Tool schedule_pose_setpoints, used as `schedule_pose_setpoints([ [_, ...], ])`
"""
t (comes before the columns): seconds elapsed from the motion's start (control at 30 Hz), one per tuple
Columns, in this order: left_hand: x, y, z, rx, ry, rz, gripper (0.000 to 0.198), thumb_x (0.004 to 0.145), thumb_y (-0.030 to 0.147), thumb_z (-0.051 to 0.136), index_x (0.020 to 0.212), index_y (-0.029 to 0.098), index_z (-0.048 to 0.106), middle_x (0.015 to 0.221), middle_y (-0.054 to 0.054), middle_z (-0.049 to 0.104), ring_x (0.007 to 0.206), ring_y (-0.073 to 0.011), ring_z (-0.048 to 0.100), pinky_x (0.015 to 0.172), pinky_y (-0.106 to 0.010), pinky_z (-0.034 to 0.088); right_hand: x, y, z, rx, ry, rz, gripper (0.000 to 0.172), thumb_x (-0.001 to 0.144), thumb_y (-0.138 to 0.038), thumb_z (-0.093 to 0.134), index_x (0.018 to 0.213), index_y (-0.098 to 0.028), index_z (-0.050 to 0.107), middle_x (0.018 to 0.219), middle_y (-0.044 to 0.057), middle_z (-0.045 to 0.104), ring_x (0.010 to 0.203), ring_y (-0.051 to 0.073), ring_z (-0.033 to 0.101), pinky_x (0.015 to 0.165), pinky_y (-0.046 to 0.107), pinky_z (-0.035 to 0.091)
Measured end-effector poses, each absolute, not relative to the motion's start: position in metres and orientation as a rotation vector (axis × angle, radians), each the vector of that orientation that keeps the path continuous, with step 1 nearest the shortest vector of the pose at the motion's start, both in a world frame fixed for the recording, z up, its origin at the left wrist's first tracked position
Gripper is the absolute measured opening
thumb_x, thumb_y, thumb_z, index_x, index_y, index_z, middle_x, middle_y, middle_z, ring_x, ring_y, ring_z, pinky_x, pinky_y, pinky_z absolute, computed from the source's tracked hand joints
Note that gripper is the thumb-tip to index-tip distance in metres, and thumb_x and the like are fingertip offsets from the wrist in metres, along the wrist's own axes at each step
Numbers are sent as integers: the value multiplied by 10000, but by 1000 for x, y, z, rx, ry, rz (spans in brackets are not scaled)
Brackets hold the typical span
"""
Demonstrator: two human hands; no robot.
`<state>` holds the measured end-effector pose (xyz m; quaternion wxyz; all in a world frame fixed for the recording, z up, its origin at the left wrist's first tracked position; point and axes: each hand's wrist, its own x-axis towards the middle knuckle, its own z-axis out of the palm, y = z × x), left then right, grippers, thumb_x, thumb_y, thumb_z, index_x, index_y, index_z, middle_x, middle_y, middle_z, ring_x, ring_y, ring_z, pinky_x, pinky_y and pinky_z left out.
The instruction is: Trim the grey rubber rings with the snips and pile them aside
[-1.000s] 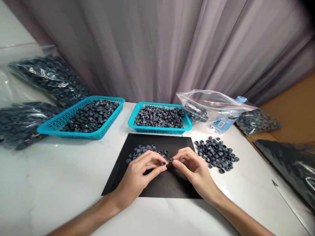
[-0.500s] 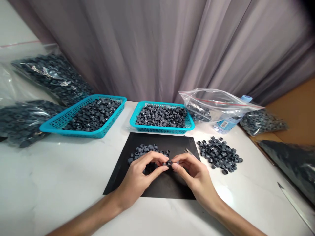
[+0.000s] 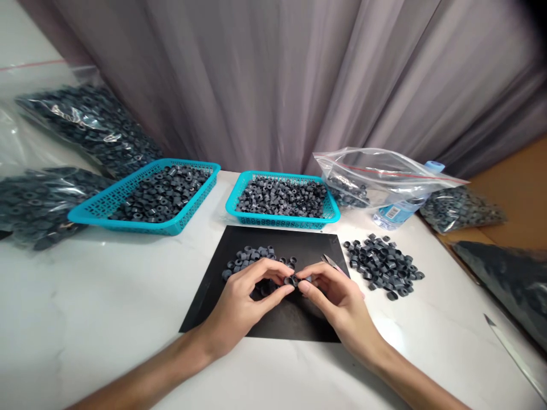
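My left hand [image 3: 243,296] and my right hand [image 3: 331,299] meet fingertip to fingertip over a black mat [image 3: 280,316]. Together they pinch a small dark grey ring [image 3: 294,280] between thumbs and forefingers. A thin metal blade tip [image 3: 329,260] sticks up from my right hand, which seems to hold it too. Behind my left fingers lies a small cluster of grey rings [image 3: 250,259] on the mat. To the right, on the white table [image 3: 106,319], a bigger pile of rings [image 3: 382,266] lies loose.
Two teal baskets [image 3: 100,208] [image 3: 233,196] of grey rings stand behind the mat. Clear bags of rings lie at far left [image 3: 85,131], and an open zip bag [image 3: 376,179] over a water bottle [image 3: 399,208] at right. A knife blade [image 3: 510,356] lies at the right edge. Grey curtain behind.
Both hands stay together on the ring, shifting slightly right on the mat. The metal blade tip now shows above my right hand. The camera view has drifted a little.
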<state>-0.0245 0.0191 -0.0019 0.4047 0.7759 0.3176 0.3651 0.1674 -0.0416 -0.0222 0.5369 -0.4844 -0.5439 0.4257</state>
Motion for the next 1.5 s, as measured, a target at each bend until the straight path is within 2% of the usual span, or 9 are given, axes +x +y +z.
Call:
schedule_pose_setpoints([
  [0.13, -24, 19, -2, 1967, 796, 908, 110, 921, 187, 640, 1027, 211, 654, 1005, -1, 723, 907, -132, 703, 881, -252, 569, 167, -43, -21, -1159, -1289, 1014, 182, 926, -375, 671, 1042, -238, 700, 923, 14, 677, 808, 151, 611, 753, 269, 491],
  [0.4, -25, 18, -3, 1924, 782, 889, 197, 911, 185, 653, 1105, 210, 635, 1052, -12, 744, 953, -138, 723, 922, -250, 572, 167, -43, -19, -1174, -1257, 1016, 215, 907, -405, 687, 1027, -227, 705, 909, 29, 685, 788, 161, 613, 737, 280, 499],
  [0.7, -24, 15, 2, 2015, 772, 858, 207, 880, 161, 684, 1082, 199, 658, 891, 24, 753, 809, -106, 730, 819, -192, 578, 168, -43, -20, -1141, -1229, 1053, 191, 904, -382, 701, 1026, -235, 703, 935, 26, 689, 826, 155, 628, 771, 268, 510],
  [1.27, -25, 14, 2, 2150, 838, 894, 164, 899, 189, 667, 1048, 250, 698, 930, 22, 730, 756, -112, 673, 760, -207, 543, 168, -40, -20, -1106, -1208, 1133, 226, 869, -398, 736, 1011, -226, 696, 925, 28, 692, 805, 158, 649, 766, 281, 545],
  [1.5, -24, 16, 3, 2150, 880, 898, 129, 890, 226, 683, 1019, 230, 685, 834, 26, 697, 680, -102, 621, 699, -211, 516, 172, -40, -17, -1102, -1221, 1034, 229, 941, -415, 635, 1027, -215, 703, 897, 40, 700, 834, 176, 670, 802, 303, 547],
])
